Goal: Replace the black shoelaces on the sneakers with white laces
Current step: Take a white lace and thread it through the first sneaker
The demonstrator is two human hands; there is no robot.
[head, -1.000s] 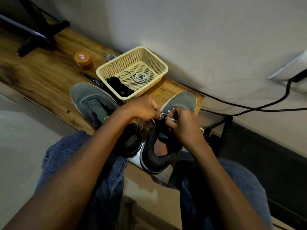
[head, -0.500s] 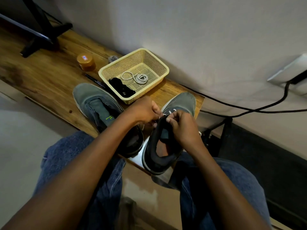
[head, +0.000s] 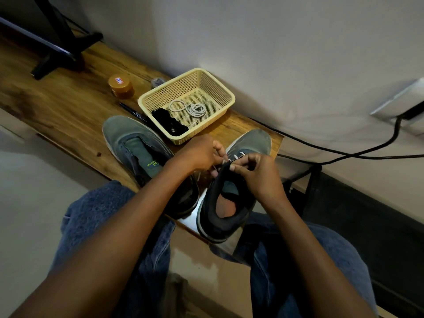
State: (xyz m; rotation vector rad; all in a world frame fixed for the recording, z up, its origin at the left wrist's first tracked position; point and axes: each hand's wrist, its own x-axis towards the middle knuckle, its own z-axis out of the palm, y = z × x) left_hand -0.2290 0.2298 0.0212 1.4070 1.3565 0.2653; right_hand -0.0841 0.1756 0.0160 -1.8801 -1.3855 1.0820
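Wooden planks form the narrow bench [head: 68, 111] we sit at, pushed against a pale wall, with our knees in blue jeans [head: 96, 216] below its near edge. On it we see two grey sneakers. Our left sneaker [head: 137, 148] lies unlaced beside our left forearm, its tongue bare and a green logo showing on the insole. Our right sneaker [head: 231, 203] stands at the bench's end, heel toward us, and a white lace [head: 238, 155] already crosses its lowest eyelets near the toe.

Our left hand [head: 202, 154] has its fingers curled, pinching one strand of that white lace beside the tongue. Our right hand [head: 254, 173] curls over the tongue and the right side of the eyelets, fingertips closed on the lace there; we cannot tell exactly which eyelet is being worked.

Just beyond the sneakers sits a yellow mesh basket [head: 220, 88], holding a coiled second white lace [head: 190, 109] and a heap of black laces [head: 169, 122] in its near corner. A black pen [head: 133, 112] lies just left of the basket, an orange-lidded jar [head: 121, 86] further left, and a black stand [head: 59, 42] at the far end. A black cable [head: 344, 152] runs along the wall to a white socket box [head: 399, 99]
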